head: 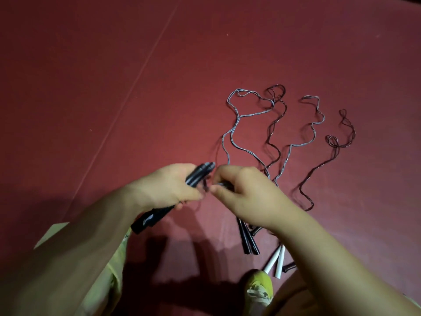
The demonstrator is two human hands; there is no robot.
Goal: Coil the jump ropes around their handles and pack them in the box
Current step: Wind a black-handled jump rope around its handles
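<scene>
Head view: right hand hides rope pinch.

No readable text, numbers or brand names appear anywhere. The black jump rope handles carry only a pale curved swoosh mark, without letters.

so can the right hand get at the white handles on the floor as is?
Probably not yet: the right hand is pinching rope beside the left hand. The white handles lie uncovered below its forearm.
</scene>
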